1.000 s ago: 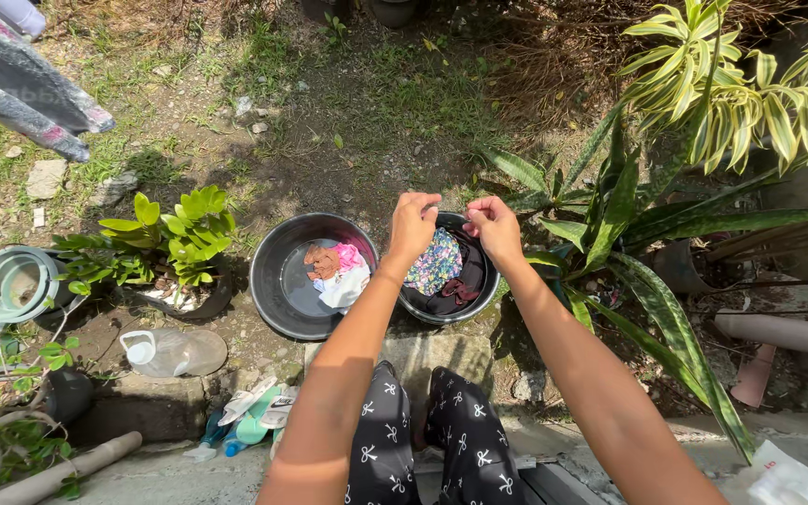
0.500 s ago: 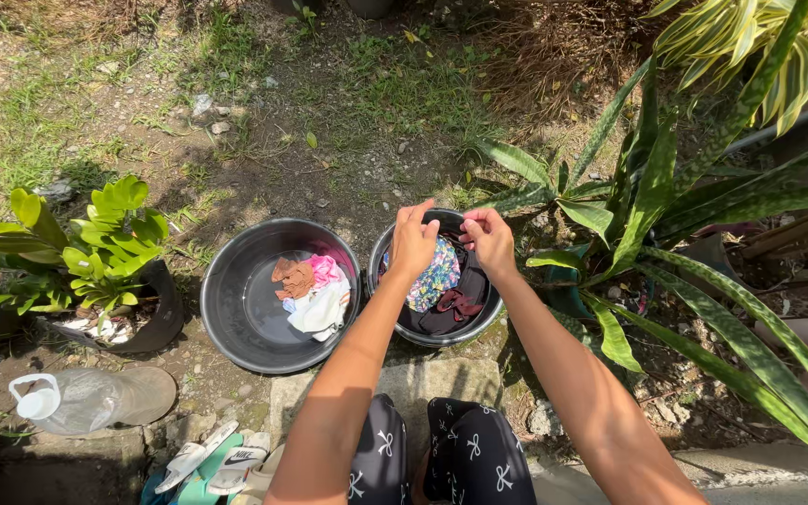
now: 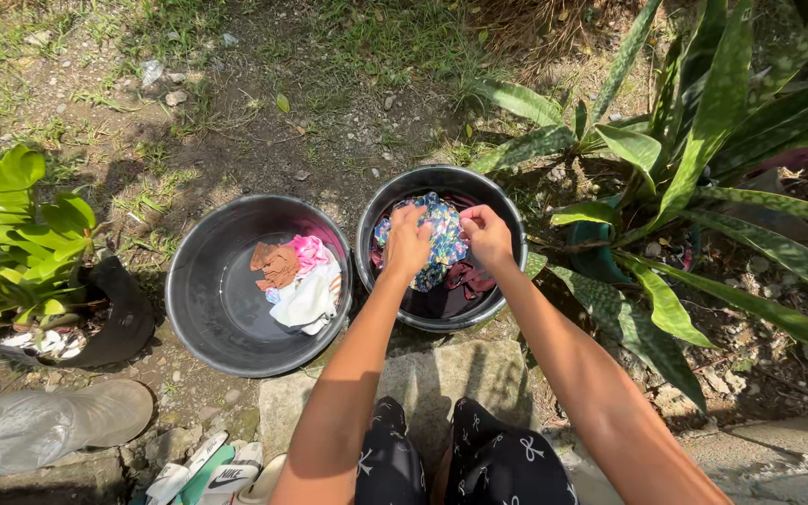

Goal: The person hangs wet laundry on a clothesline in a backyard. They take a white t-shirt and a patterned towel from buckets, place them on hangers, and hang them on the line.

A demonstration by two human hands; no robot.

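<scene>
Looks like mid-scrub: both hands, left hand (image 3: 408, 239) and right hand (image 3: 486, 236), bunch the floral cloth (image 3: 439, 234) over the right basin (image 3: 507, 210). Rubbing it together probably comes next.

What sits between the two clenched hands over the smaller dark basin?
In the head view, the bunched floral multicoloured cloth spans the stretch between left hand and right hand, above the smaller dark round basin.

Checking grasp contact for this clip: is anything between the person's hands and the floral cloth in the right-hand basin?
Nothing visible. The left hand and right hand both grip the floral cloth directly, over the smaller dark basin. Other dark clothes lie beneath it in the basin, not between hands and cloth.
</scene>
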